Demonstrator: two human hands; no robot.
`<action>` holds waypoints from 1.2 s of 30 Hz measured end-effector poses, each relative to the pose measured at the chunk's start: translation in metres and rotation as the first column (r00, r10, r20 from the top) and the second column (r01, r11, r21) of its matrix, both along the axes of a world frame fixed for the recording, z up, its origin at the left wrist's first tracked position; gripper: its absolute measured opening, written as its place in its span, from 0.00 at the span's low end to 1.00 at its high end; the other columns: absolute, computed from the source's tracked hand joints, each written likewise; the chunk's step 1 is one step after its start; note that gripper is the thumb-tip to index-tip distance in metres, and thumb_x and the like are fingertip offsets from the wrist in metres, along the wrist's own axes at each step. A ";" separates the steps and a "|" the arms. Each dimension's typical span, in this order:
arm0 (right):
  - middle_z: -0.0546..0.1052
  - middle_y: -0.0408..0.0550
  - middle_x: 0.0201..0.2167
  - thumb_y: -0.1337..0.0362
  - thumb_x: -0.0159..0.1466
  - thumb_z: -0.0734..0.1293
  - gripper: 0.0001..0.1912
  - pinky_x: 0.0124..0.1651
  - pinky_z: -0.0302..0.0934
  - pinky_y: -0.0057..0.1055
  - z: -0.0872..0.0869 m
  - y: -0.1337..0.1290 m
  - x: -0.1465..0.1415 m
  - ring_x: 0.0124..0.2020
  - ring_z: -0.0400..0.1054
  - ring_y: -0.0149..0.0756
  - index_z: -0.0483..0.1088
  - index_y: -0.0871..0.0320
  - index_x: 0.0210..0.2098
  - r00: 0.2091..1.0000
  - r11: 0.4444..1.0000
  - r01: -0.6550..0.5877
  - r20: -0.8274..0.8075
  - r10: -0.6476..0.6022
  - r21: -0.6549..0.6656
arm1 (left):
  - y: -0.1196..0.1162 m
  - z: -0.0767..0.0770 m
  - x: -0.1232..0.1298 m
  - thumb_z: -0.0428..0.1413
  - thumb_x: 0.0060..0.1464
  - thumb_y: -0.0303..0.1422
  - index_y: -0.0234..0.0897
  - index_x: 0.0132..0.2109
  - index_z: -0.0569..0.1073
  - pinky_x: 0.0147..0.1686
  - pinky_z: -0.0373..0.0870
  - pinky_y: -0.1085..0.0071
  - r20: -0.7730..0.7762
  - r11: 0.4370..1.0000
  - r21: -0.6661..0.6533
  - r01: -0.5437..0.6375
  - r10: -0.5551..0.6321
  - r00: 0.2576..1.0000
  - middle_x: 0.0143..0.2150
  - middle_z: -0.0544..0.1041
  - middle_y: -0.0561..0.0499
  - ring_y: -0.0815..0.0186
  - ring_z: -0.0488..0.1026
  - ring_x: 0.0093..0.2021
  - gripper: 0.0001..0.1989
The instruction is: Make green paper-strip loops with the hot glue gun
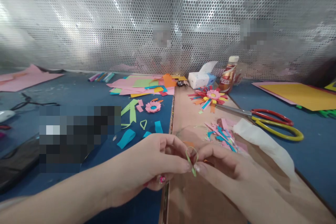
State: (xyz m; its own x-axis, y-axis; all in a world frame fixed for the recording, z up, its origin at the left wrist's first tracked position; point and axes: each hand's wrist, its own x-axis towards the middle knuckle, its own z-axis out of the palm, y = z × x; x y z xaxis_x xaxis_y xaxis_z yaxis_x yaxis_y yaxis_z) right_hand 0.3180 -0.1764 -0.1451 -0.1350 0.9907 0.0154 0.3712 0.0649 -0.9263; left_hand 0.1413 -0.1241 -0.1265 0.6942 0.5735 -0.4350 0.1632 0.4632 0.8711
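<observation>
My left hand (160, 159) and my right hand (223, 168) meet over the brown board, fingers pinched on a thin green paper strip (193, 172) bent into a loop. The loop stands up between the fingertips, its ends crossing at the bottom. Left of the hands lie blue paper pieces (126, 138), a small green paper loop (143, 124), long green strips (133, 112) and a pink paper flower (153, 106) with a blue centre. A larger red and pink paper flower (212, 95) rests on the board beyond my right hand.
Scissors (273, 122) with red and yellow handles lie at right, near white tissue (265, 143) and paper scraps (223, 135). Behind stand a tissue pack (201, 79) and a bottle (228, 77). Coloured sheets (301, 94) lie far right; a black device (21, 157) is at left.
</observation>
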 end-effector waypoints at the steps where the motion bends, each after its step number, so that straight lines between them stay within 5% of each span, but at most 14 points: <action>1: 0.74 0.42 0.28 0.60 0.56 0.64 0.06 0.35 0.65 0.26 0.000 0.000 0.000 0.31 0.69 0.32 0.68 0.55 0.26 1.000 1.000 -0.013 -0.006 0.013 0.005 | 0.000 0.000 0.000 0.56 0.46 0.26 0.36 0.33 0.69 0.13 0.40 0.82 -0.002 1.000 0.002 0.003 -0.003 1.000 0.18 0.58 0.61 0.81 0.49 0.15 0.05; 15: 0.72 0.44 0.29 0.62 0.57 0.64 0.04 0.34 0.64 0.26 -0.009 0.004 0.004 0.31 0.68 0.31 0.66 0.55 0.28 0.991 0.993 -0.102 -0.077 0.107 0.064 | 0.000 -0.001 0.001 0.56 0.45 0.27 0.35 0.33 0.69 0.13 0.40 0.81 -0.025 1.000 0.006 -0.011 0.012 1.000 0.17 0.57 0.62 0.80 0.47 0.15 0.05; 36: 0.73 0.44 0.28 0.65 0.57 0.64 0.02 0.37 0.66 0.28 -0.005 0.002 0.002 0.32 0.69 0.32 0.66 0.54 0.27 0.996 0.992 -0.086 -0.011 0.088 0.092 | 0.000 0.000 0.002 0.56 0.45 0.28 0.36 0.34 0.67 0.13 0.39 0.80 -0.067 1.000 0.011 -0.016 0.017 0.998 0.19 0.56 0.62 0.80 0.47 0.16 0.07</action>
